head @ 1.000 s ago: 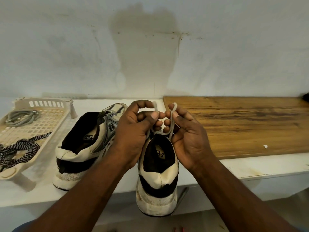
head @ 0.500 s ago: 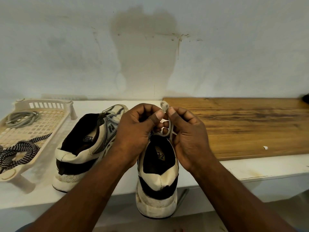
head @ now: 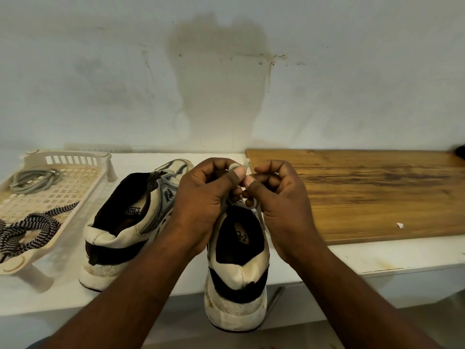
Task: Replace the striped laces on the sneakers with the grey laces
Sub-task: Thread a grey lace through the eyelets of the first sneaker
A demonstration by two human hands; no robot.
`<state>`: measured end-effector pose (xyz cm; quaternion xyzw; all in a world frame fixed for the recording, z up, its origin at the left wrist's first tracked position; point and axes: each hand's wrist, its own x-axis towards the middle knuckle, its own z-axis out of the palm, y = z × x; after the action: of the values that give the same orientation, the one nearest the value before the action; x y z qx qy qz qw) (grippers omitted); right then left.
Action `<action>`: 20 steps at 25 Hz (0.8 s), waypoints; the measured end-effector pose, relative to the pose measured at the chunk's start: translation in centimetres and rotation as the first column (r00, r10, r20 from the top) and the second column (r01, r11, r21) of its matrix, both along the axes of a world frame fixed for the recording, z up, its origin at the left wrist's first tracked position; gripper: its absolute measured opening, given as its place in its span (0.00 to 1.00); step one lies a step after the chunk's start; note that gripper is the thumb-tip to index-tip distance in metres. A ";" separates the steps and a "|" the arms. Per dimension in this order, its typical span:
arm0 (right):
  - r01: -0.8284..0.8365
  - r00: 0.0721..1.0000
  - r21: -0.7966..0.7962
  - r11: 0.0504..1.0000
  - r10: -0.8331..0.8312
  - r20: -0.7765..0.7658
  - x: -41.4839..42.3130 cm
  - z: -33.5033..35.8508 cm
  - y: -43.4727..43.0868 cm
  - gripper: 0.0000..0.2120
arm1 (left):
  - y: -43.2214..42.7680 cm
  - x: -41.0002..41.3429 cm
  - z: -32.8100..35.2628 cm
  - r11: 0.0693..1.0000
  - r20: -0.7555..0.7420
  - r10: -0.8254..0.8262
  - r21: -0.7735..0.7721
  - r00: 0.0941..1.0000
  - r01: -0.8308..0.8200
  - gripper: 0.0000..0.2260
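Note:
A white and black sneaker (head: pixel 237 278) sits heel toward me, hanging partly over the white shelf's front edge. My left hand (head: pixel 203 195) and my right hand (head: pixel 279 197) meet above its tongue, each pinching part of a grey lace (head: pixel 247 162) threaded in that shoe; a lace strand (head: pixel 261 217) runs down under my right hand. A second sneaker (head: pixel 130 222) lies to the left, with no lace visible on it. In a cream plastic basket (head: pixel 75 187) lie a coiled grey lace (head: pixel 32 181) and black-and-white striped laces (head: pixel 27 227).
A wooden board (head: pixel 372 192) covers the right part of the white shelf (head: pixel 377 258), with a small white scrap (head: pixel 399 225) on it. A stained wall (head: pixel 226 84) stands right behind. A dark object (head: pixel 460 153) shows at the far right edge.
The lace loops that stood up between my fingers have been drawn in; my hands have closed together and my thumbs now pinch the grey lace tight above the tongue.

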<state>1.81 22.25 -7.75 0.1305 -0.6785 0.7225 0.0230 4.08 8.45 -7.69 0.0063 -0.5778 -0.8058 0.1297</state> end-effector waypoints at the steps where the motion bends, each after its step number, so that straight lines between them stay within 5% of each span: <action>1: 0.005 0.999 0.062 0.998 -0.002 -0.047 0.2 0.0 0.0 0.12 | 0.1 0.0 0.0 1.000 0.005 0.000 0.015 1.000 0.000 0.04; 4: 0.008 0.983 0.167 0.986 0.023 -0.184 0.7 0.2 0.0 0.17 | 0.0 -0.1 0.0 1.000 -0.007 0.016 -0.024 1.000 -0.016 0.04; 8: 0.075 0.960 0.266 0.961 0.003 -0.280 0.3 -0.1 0.4 0.10 | 0.0 0.3 0.2 0.972 -0.084 0.030 -0.228 0.996 -0.048 0.05; 14: 0.211 0.924 0.424 0.881 -0.038 -0.379 -0.2 -0.4 0.8 0.06 | -1.4 0.7 0.4 0.785 -0.212 0.081 -0.588 0.974 -0.194 0.05; 20: -0.001 0.981 0.272 0.962 0.053 -0.185 0.2 1.0 1.0 0.08 | -1.0 0.6 0.3 0.836 -0.209 0.130 -0.503 0.969 -0.220 0.03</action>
<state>1.99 23.26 -6.76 0.2104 -0.7638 0.6073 0.0599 4.64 7.50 -7.36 -0.0433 -0.7589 -0.6009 0.2474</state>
